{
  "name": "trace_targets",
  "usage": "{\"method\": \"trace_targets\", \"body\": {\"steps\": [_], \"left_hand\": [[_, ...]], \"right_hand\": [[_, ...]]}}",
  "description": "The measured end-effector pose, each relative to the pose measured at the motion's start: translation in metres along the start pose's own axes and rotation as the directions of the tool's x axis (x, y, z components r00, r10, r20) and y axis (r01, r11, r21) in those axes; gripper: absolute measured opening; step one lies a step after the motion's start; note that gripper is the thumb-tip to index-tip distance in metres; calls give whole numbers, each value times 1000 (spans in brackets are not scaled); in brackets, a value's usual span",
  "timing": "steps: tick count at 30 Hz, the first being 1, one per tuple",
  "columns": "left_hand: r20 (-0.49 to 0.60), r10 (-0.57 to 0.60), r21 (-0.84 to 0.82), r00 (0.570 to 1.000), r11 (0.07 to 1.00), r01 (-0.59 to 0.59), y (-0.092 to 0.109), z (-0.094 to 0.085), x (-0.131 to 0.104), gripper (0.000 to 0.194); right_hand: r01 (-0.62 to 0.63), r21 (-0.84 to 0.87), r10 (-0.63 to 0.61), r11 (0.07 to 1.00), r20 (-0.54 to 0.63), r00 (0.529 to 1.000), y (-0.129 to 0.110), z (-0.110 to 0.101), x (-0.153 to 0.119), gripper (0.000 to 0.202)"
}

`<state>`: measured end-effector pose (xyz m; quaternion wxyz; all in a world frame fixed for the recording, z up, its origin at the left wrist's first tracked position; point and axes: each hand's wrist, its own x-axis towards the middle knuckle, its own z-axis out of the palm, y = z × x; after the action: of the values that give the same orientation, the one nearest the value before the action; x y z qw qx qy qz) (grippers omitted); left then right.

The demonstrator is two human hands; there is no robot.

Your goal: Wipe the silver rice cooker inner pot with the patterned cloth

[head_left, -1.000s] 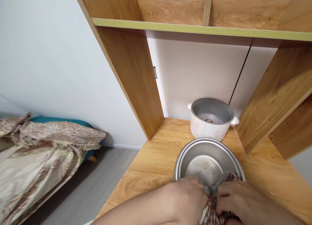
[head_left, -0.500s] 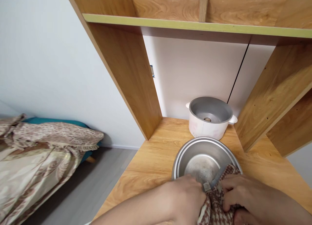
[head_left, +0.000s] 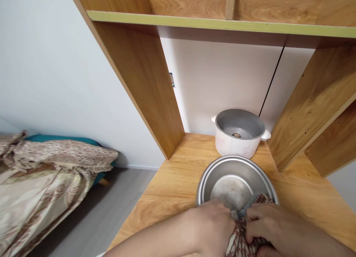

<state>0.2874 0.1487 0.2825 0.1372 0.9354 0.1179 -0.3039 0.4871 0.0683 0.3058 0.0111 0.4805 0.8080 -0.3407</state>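
A brown-and-white patterned cloth [head_left: 238, 239] with a grey edge is bunched between my two hands at the near rim of a round metal pot [head_left: 236, 181]. My left hand [head_left: 215, 221] is closed, gripping the cloth's left side, its fingertips hidden from view. On the other side my right hand [head_left: 264, 221] has its fingers curled round the cloth. Part of the fabric hangs over the pot's near right rim. The pot's inside is bare metal with a stained bottom.
Behind the pot stands a white rice cooker body [head_left: 237, 147], lidless, with a grey inside. Wooden uprights [head_left: 150, 94] and a green-edged shelf [head_left: 222, 21] frame the wooden desk [head_left: 155, 201]. Lower left is a bed [head_left: 55, 175] with patterned bedding.
My right hand has shifted slightly left towards my left hand, bunching the cloth tighter. The pot and the cooker body have stayed in place, while the view has tilted a little.
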Motion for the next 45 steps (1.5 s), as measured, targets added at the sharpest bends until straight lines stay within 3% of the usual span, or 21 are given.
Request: {"method": "trace_targets", "body": {"steps": [5,14,25,30,40,45], "left_hand": [[21,-4,2,1000,1000,4,0,-5,-3,26],[-40,-16,-4,999,1000,16,1,-1,-2,22],[-55,-8,-4,998,1000,8,-3,12,4,27],[-120,1,-12,993,1000,-2,-6,19,6,29],[-82,7,-9,997,1000,-7,-6,18,8,28],[-135,13,-28,991,999,-17,-7,23,11,29]], "right_hand": [[23,-23,-24,999,-13,1000,-3,2,2,21],[22,14,-22,1000,-11,1000,19,-9,-13,28],[-27,7,27,1000,-4,1000,-4,-3,0,34],[-29,16,28,999,21,999,-3,2,3,31],[22,-25,-23,999,-27,999,4,13,4,27],[24,-30,-25,999,-32,999,4,13,6,27]]}}
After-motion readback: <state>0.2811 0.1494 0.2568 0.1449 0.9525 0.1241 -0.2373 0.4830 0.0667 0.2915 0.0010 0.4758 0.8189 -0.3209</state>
